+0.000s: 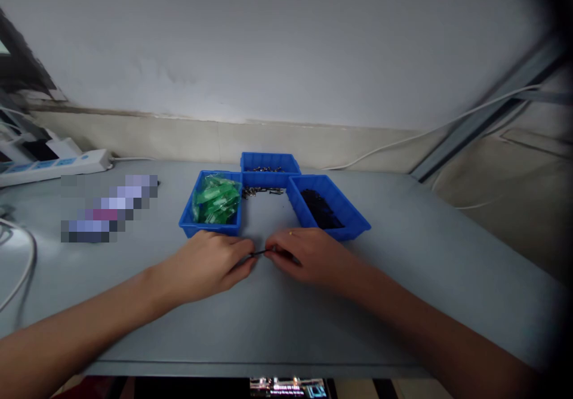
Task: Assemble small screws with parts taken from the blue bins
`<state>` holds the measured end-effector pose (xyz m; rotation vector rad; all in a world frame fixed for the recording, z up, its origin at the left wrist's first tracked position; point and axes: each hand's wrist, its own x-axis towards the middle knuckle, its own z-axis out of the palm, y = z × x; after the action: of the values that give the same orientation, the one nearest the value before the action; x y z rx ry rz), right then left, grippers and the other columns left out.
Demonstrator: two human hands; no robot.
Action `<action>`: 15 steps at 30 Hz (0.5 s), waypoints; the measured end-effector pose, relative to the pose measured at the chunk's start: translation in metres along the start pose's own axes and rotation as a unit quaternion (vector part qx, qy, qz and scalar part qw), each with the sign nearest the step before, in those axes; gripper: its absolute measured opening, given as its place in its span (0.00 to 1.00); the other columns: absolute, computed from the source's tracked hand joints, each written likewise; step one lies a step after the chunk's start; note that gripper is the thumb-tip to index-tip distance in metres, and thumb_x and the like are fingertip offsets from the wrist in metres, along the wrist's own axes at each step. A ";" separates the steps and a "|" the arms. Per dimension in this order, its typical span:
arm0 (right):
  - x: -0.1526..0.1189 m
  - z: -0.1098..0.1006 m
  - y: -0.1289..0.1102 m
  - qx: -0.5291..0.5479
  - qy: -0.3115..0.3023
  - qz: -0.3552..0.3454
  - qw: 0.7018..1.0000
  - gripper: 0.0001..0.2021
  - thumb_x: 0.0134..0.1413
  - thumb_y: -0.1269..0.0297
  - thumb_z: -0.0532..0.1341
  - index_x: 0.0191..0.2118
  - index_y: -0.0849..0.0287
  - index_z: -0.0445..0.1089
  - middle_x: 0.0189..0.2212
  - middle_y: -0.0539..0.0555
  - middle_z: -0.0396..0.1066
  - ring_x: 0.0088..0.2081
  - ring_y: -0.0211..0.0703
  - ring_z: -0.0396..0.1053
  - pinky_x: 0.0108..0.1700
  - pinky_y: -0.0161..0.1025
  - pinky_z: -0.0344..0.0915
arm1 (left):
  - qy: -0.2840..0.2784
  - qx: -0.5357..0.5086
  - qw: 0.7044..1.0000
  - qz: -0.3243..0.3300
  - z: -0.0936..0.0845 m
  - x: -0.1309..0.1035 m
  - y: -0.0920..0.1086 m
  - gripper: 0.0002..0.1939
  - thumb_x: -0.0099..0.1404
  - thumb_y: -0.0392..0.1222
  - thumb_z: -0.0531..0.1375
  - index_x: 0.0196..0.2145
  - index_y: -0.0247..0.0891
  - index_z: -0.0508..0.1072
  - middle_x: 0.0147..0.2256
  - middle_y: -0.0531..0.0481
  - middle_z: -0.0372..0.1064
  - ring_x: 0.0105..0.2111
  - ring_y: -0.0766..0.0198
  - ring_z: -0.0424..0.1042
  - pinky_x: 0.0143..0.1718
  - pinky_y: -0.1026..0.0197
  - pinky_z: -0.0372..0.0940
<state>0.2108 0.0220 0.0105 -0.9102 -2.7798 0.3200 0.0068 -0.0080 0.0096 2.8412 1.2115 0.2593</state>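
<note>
My left hand (224,261) and my right hand (302,252) face each other low over the table, fingertips a short gap apart. Between them runs a thin dark rod-like piece (261,252), pinched at one end by each hand; its exact kind is too small to make out. Just beyond my left hand stands a blue bin (210,230) with green items in clear plastic bags (218,200). Past my right hand is another blue bin (353,220) holding a pile of thin black pieces (320,208).
A third blue bin (271,179) with small metal parts stands at the back, and more small metal parts (262,192) lie before it. At left are a power strip (85,163), a pixelated object (111,208) and a white cable (29,261). A lit screen (289,388) shows below the table edge.
</note>
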 end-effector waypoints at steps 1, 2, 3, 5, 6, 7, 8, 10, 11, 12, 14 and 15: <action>0.000 0.000 0.000 -0.004 -0.004 0.004 1.000 0.05 0.55 0.68 0.52 0.34 0.61 0.65 0.28 0.52 0.69 0.30 0.39 0.66 0.32 0.35 0.57 | 0.006 0.004 1.000 -0.004 -0.001 0.000 0.000 0.10 0.66 0.41 0.49 0.29 0.37 0.66 0.24 0.53 0.66 0.24 0.65 0.68 0.22 0.64 0.54; 0.000 -0.001 -0.001 -0.010 -0.010 0.008 1.000 0.05 0.55 0.68 0.52 0.34 0.61 0.65 0.28 0.52 0.69 0.29 0.39 0.66 0.32 0.35 0.56 | 0.014 0.005 1.000 -0.008 -0.003 -0.001 0.001 0.10 0.66 0.41 0.49 0.29 0.37 0.66 0.24 0.53 0.66 0.24 0.65 0.68 0.23 0.64 0.54; 0.000 0.000 -0.002 -0.015 -0.017 0.012 1.000 0.05 0.55 0.68 0.52 0.33 0.61 0.65 0.27 0.51 0.69 0.29 0.39 0.66 0.31 0.34 0.56 | 0.023 0.002 1.000 -0.010 -0.003 -0.002 0.001 0.10 0.66 0.41 0.49 0.30 0.37 0.66 0.23 0.53 0.66 0.24 0.65 0.68 0.23 0.64 0.54; 0.000 0.000 -0.005 -0.020 -0.030 0.015 0.999 0.06 0.55 0.68 0.52 0.32 0.60 0.64 0.25 0.51 0.68 0.27 0.39 0.66 0.29 0.34 0.54 | 0.041 -0.010 0.999 -0.004 -0.004 -0.003 0.003 0.10 0.66 0.42 0.49 0.30 0.37 0.66 0.24 0.54 0.66 0.24 0.66 0.68 0.23 0.65 0.54; 0.000 0.001 -0.006 -0.018 -0.033 0.015 0.999 0.06 0.55 0.68 0.52 0.32 0.60 0.64 0.25 0.51 0.68 0.27 0.39 0.66 0.29 0.34 0.54 | 0.049 -0.019 0.999 0.002 -0.003 -0.003 0.003 0.10 0.66 0.42 0.49 0.30 0.37 0.66 0.24 0.54 0.66 0.24 0.66 0.67 0.23 0.65 0.54; 0.000 0.001 -0.008 -0.012 -0.034 0.014 0.999 0.05 0.55 0.68 0.52 0.31 0.60 0.64 0.25 0.51 0.68 0.27 0.38 0.65 0.28 0.34 0.53 | 0.056 -0.027 0.998 0.009 -0.003 -0.003 0.004 0.10 0.66 0.41 0.49 0.31 0.36 0.66 0.24 0.54 0.66 0.24 0.67 0.67 0.23 0.65 0.55; 0.000 0.002 -0.008 -0.003 -0.034 0.013 0.999 0.05 0.55 0.69 0.52 0.31 0.61 0.64 0.25 0.51 0.68 0.27 0.38 0.65 0.28 0.34 0.53 | 0.062 -0.034 0.997 0.016 -0.002 -0.003 0.004 0.11 0.66 0.41 0.49 0.31 0.36 0.67 0.24 0.53 0.66 0.24 0.67 0.67 0.24 0.66 0.55; 0.000 0.004 -0.009 0.019 -0.032 0.008 0.999 0.05 0.55 0.69 0.52 0.31 0.61 0.63 0.25 0.51 0.68 0.27 0.37 0.65 0.28 0.33 0.53 | 0.071 -0.043 0.996 0.033 -0.001 -0.003 0.004 0.11 0.66 0.41 0.49 0.32 0.35 0.67 0.25 0.53 0.67 0.26 0.67 0.68 0.24 0.66 0.56; 0.001 0.005 -0.008 0.032 -0.033 0.006 0.999 0.04 0.55 0.70 0.52 0.31 0.61 0.63 0.25 0.50 0.68 0.27 0.37 0.65 0.28 0.33 0.53 | 0.070 -0.048 0.995 0.045 0.000 -0.003 0.004 0.10 0.67 0.41 0.49 0.33 0.35 0.67 0.26 0.52 0.67 0.26 0.67 0.68 0.25 0.66 0.57; 0.001 0.006 -0.008 0.044 -0.034 0.003 0.998 0.04 0.55 0.70 0.52 0.32 0.61 0.63 0.25 0.50 0.68 0.27 0.37 0.65 0.28 0.33 0.53 | 0.067 -0.051 0.995 0.058 0.000 -0.003 0.004 0.10 0.67 0.41 0.49 0.34 0.35 0.67 0.27 0.52 0.68 0.27 0.67 0.68 0.26 0.66 0.58; 0.001 0.007 -0.007 0.061 -0.038 -0.003 0.997 0.03 0.54 0.71 0.53 0.32 0.60 0.62 0.26 0.50 0.68 0.28 0.36 0.65 0.28 0.33 0.53 | 0.056 -0.055 0.994 0.080 -0.001 -0.003 0.005 0.11 0.67 0.41 0.48 0.37 0.35 0.67 0.29 0.51 0.68 0.27 0.67 0.68 0.28 0.65 0.59; 0.001 0.007 -0.007 0.063 -0.039 -0.004 0.997 0.02 0.54 0.71 0.53 0.32 0.60 0.62 0.26 0.50 0.68 0.28 0.36 0.65 0.28 0.33 0.53 | 0.051 -0.056 0.994 0.085 -0.002 -0.003 0.005 0.11 0.68 0.41 0.47 0.38 0.35 0.67 0.30 0.50 0.68 0.27 0.67 0.68 0.28 0.65 0.60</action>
<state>0.2039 0.0162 0.0054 -0.8742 -2.7958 0.5327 0.0084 -0.0137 0.0113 2.8659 0.9374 0.4693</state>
